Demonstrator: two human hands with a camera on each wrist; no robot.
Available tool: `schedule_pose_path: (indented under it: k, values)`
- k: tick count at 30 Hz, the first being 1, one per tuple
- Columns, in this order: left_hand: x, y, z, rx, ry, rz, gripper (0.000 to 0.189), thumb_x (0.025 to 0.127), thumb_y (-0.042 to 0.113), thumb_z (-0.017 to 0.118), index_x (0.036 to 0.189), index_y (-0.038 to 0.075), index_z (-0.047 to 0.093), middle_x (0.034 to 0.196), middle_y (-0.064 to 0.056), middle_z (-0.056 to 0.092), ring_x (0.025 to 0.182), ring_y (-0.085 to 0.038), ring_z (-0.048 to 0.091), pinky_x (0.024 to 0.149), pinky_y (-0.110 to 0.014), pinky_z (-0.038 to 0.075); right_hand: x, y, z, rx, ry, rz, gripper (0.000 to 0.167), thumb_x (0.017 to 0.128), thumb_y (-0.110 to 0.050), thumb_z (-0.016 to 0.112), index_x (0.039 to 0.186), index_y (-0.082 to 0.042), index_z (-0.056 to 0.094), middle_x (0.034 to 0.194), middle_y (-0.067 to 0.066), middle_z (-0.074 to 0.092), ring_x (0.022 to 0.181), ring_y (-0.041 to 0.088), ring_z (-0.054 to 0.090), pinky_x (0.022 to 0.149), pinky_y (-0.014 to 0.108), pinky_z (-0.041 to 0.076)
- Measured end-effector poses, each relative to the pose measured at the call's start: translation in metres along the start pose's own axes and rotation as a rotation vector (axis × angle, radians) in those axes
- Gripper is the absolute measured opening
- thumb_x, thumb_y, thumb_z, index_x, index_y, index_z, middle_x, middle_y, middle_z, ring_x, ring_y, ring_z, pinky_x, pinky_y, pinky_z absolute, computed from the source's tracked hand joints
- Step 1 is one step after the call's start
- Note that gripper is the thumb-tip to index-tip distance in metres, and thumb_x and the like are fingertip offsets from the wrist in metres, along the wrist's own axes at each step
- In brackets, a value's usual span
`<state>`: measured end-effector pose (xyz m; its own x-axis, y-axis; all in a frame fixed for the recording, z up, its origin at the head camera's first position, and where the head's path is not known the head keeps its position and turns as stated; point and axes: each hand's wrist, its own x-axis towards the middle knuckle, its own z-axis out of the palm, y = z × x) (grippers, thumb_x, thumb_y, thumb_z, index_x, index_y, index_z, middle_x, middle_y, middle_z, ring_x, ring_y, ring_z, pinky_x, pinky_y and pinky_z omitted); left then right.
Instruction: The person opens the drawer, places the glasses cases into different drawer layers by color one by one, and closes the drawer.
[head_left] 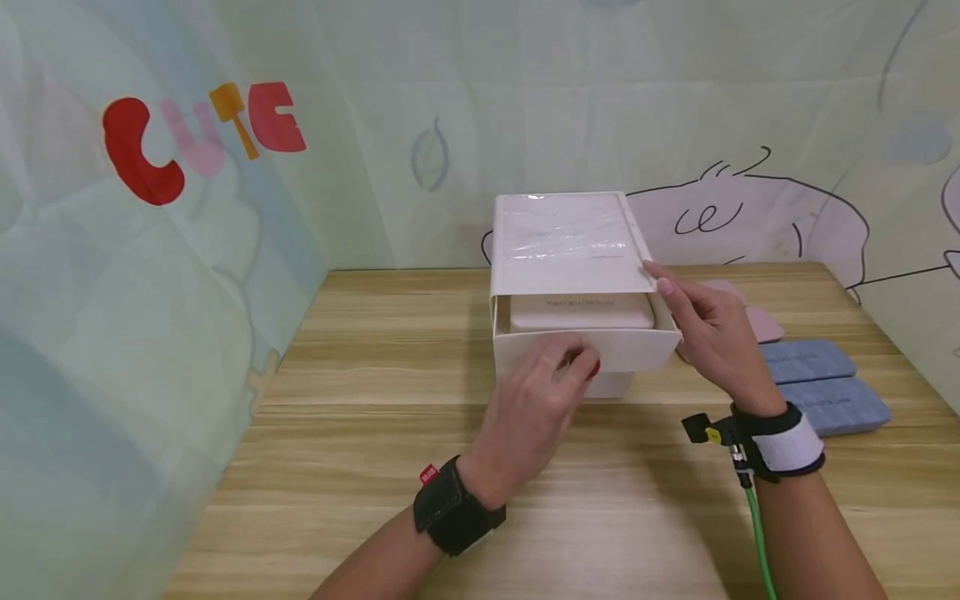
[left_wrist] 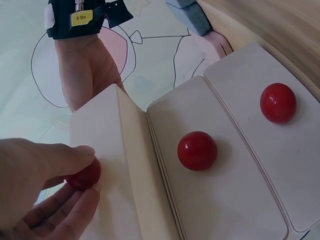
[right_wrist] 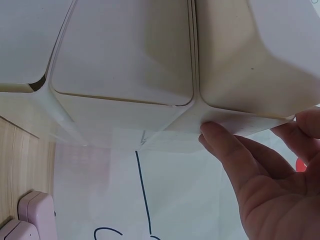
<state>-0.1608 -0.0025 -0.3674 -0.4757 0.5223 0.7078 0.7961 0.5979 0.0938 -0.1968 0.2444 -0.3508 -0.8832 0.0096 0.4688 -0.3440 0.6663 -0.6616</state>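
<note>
A white chest of small drawers (head_left: 562, 242) stands on the table, its top covered with clear wrinkled film. Its top drawer (head_left: 641, 348) is pulled partway out, showing a pale case (head_left: 581, 317) with printed lettering inside. My left hand (head_left: 528, 408) pinches that drawer's round red knob (left_wrist: 84, 177) between thumb and fingers. At the chest's right side, my right hand (head_left: 716, 333) rests its fingertips (right_wrist: 212, 131) against the side wall. Two lower drawers with a red knob (left_wrist: 197, 151) each stay closed in the left wrist view.
Two blue cases (head_left: 832, 404) lie on the wooden table (head_left: 360, 467) to the right, beside my right wrist. Pink cases (head_left: 765, 325) lie behind them. A printed cloth (head_left: 390, 108) hangs behind and at the sides. A green cable (head_left: 757, 525) runs from the right wristband.
</note>
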Motion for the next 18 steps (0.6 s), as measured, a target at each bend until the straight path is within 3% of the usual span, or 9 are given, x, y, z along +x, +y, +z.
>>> schedule_pose_path:
  k: [5, 7, 8, 12, 15, 18]
  values:
    - [0.0017, -0.0018, 0.0009, -0.016, -0.004, -0.006, 0.026, 0.092, 0.01, 0.075, 0.117, 0.009, 0.071, 0.117, -0.005, 0.064, 0.107, -0.016, 0.062, 0.091, -0.024, 0.057, 0.0003, 0.0008, -0.0003, 0.007, -0.003, -0.004, 0.037, 0.108, -0.035, 0.049, 0.143, -0.031, 0.059, 0.097, 0.017, 0.068, 0.073, 0.012, 0.05, 0.054, 0.027, 0.035]
    - [0.0021, -0.0027, 0.0013, -0.023, -0.007, -0.007, 0.027, 0.091, 0.009, 0.076, 0.118, 0.008, 0.071, 0.117, -0.005, 0.064, 0.108, -0.016, 0.062, 0.092, -0.024, 0.056, 0.0005, 0.001, -0.0005, 0.01, -0.001, -0.008, 0.037, 0.108, -0.034, 0.049, 0.143, -0.03, 0.059, 0.099, 0.018, 0.069, 0.072, 0.012, 0.05, 0.053, 0.028, 0.034]
    - [0.0022, -0.0032, 0.0017, -0.026, -0.008, -0.006, 0.028, 0.09, 0.009, 0.076, 0.118, 0.008, 0.071, 0.117, -0.005, 0.064, 0.108, -0.016, 0.061, 0.092, -0.024, 0.056, 0.0006, 0.0009, -0.0007, 0.012, 0.0, -0.011, 0.037, 0.108, -0.034, 0.049, 0.142, -0.03, 0.059, 0.109, 0.017, 0.071, 0.075, 0.012, 0.052, 0.055, 0.027, 0.036]
    - [0.0034, -0.0047, 0.0029, -0.019, -0.006, -0.004, 0.028, 0.091, 0.009, 0.076, 0.118, 0.008, 0.071, 0.118, -0.005, 0.063, 0.108, -0.016, 0.061, 0.093, -0.025, 0.056, 0.0008, 0.0019, -0.0004, 0.009, 0.002, -0.021, 0.036, 0.108, -0.033, 0.049, 0.142, -0.03, 0.06, 0.111, 0.016, 0.072, 0.074, 0.013, 0.052, 0.055, 0.027, 0.034]
    - [0.0051, -0.0058, 0.0043, 0.003, 0.002, -0.002, 0.025, 0.092, 0.009, 0.075, 0.116, 0.008, 0.071, 0.117, -0.005, 0.063, 0.108, -0.016, 0.061, 0.093, -0.024, 0.056, 0.001, 0.0025, -0.0002, 0.004, 0.0, -0.024, 0.036, 0.108, -0.033, 0.049, 0.142, -0.03, 0.059, 0.093, 0.015, 0.067, 0.064, 0.016, 0.042, 0.052, 0.032, 0.029]
    - [0.0066, -0.0071, 0.0056, 0.012, 0.009, -0.006, 0.024, 0.091, 0.008, 0.075, 0.115, 0.008, 0.071, 0.116, -0.005, 0.064, 0.109, -0.016, 0.062, 0.093, -0.024, 0.056, 0.0011, 0.0025, -0.0003, 0.005, -0.006, -0.025, 0.036, 0.108, -0.033, 0.049, 0.143, -0.031, 0.059, 0.093, 0.014, 0.067, 0.06, 0.018, 0.038, 0.051, 0.034, 0.028]
